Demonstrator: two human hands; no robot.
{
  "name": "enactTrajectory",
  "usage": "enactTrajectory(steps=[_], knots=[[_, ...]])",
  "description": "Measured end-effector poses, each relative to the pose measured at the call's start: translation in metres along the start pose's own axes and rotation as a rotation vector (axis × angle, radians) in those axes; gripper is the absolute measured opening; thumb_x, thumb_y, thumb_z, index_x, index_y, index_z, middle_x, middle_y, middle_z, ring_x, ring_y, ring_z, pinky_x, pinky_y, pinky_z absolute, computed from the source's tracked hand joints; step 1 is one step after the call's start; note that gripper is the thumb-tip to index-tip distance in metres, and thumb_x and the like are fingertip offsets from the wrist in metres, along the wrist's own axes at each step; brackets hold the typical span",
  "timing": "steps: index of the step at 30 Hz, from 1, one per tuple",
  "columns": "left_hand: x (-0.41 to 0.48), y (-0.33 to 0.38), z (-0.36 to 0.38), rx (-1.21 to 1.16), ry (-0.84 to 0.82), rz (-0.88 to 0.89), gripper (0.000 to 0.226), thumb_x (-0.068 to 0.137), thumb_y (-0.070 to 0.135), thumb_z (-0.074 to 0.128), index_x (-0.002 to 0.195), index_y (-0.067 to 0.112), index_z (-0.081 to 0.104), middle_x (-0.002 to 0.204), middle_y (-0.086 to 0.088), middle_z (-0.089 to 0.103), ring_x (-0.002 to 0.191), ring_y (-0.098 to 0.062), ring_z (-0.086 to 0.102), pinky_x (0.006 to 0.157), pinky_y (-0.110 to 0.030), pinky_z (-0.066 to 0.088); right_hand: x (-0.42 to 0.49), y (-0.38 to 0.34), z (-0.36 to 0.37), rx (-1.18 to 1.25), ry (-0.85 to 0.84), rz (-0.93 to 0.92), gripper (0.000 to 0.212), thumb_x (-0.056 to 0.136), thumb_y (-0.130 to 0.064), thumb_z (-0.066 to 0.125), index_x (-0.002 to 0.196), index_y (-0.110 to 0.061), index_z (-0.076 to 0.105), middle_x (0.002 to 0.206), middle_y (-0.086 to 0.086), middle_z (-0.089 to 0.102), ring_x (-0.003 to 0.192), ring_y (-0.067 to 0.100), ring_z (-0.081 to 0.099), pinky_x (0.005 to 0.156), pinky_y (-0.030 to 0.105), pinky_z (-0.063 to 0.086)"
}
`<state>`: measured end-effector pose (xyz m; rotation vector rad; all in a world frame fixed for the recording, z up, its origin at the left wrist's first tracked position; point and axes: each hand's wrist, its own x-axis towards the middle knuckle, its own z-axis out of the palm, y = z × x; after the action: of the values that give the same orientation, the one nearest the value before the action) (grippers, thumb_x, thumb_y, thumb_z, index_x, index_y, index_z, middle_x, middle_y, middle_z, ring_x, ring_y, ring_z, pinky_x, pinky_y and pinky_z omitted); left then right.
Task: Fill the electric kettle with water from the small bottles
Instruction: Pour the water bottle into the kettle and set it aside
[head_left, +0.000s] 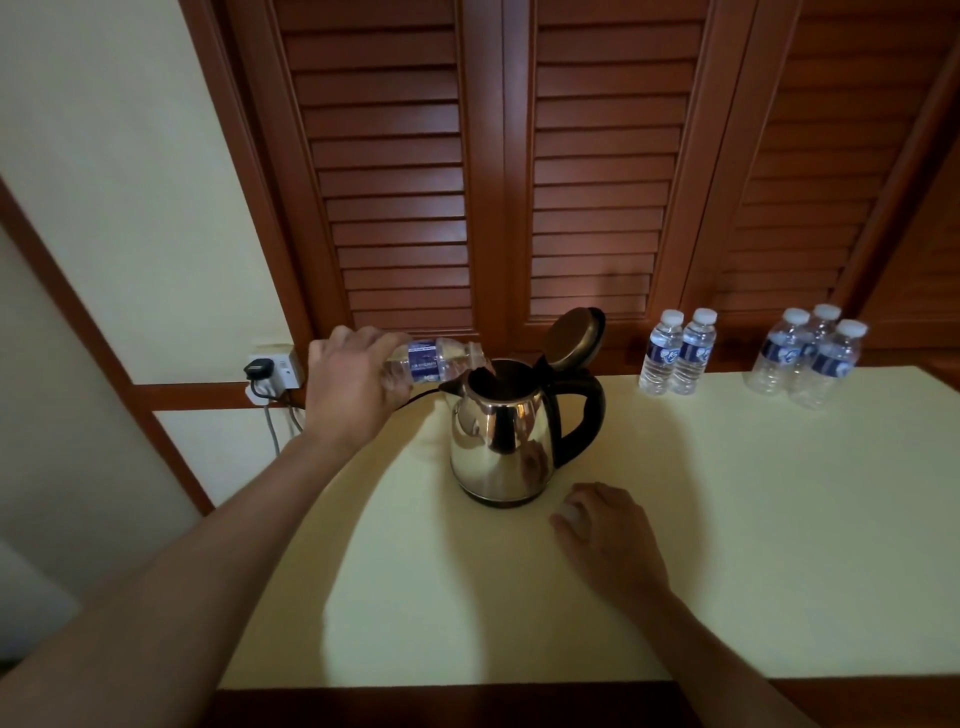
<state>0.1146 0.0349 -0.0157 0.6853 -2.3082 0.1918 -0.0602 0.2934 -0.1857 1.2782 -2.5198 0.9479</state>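
A steel electric kettle (498, 441) with a black handle stands on the pale table (727, 519), its lid (574, 338) flipped up. My left hand (353, 387) grips a small clear water bottle (436, 361) with a blue label, tipped on its side with its neck over the kettle's open mouth. My right hand (608, 540) rests on the table in front of the kettle, its fingers curled round a small white bottle cap (569, 512). Capped small bottles stand at the back right: a pair (678, 353) and a group of three (808, 358).
A wall socket (272, 376) with a black plug and cables sits left of the table, behind my left hand. Brown louvred doors (519, 182) close off the back. The table's dark front edge (441, 704) runs along the bottom.
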Motion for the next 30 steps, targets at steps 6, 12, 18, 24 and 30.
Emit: enactTrajectory(steps=[6,12,18,24,30], knots=[[0.002,0.001,-0.003,0.02,0.01,0.011,0.048,0.077,0.028,0.081,0.123,0.024,0.067,0.109,-0.003,0.068,0.099,-0.029,0.051,0.081,-0.04,0.032,-0.001,0.001,0.001,0.005,0.005,0.008,0.022,0.081,-0.043,0.067,0.095,-0.026,0.066,0.104,-0.011,0.064,0.1,0.016,0.057,0.085,0.033,0.046],[0.005,0.002,-0.006,0.037,0.013,0.023,0.046,0.079,0.028,0.079,0.123,0.024,0.066,0.108,-0.003,0.067,0.099,-0.028,0.05,0.081,-0.041,0.032,0.0,0.002,0.001,0.011,0.001,0.002,0.026,0.081,-0.047,0.062,0.095,-0.025,0.066,0.103,-0.011,0.065,0.1,0.017,0.057,0.086,0.036,0.049],[0.01,0.001,-0.008,0.069,0.006,0.027,0.049,0.078,0.028,0.08,0.125,0.026,0.065,0.112,-0.003,0.067,0.102,-0.029,0.05,0.083,-0.043,0.034,0.0,0.002,0.001,0.009,0.01,-0.009,0.026,0.081,-0.044,0.065,0.096,-0.023,0.067,0.104,-0.009,0.066,0.099,0.018,0.058,0.086,0.036,0.05],[0.013,0.004,-0.01,0.088,0.02,0.047,0.051,0.077,0.027,0.081,0.125,0.025,0.065,0.112,-0.003,0.067,0.102,-0.029,0.049,0.084,-0.044,0.034,0.0,0.003,0.003,0.002,0.019,-0.015,0.027,0.081,-0.046,0.064,0.095,-0.024,0.067,0.104,-0.009,0.066,0.099,0.019,0.059,0.085,0.037,0.05],[0.016,0.006,-0.013,0.084,0.041,0.075,0.052,0.076,0.025,0.082,0.125,0.026,0.065,0.115,-0.002,0.066,0.105,-0.029,0.048,0.085,-0.043,0.031,0.0,0.003,0.003,0.021,0.024,-0.015,0.025,0.08,-0.044,0.066,0.095,-0.024,0.067,0.104,-0.01,0.066,0.098,0.018,0.059,0.086,0.036,0.05]])
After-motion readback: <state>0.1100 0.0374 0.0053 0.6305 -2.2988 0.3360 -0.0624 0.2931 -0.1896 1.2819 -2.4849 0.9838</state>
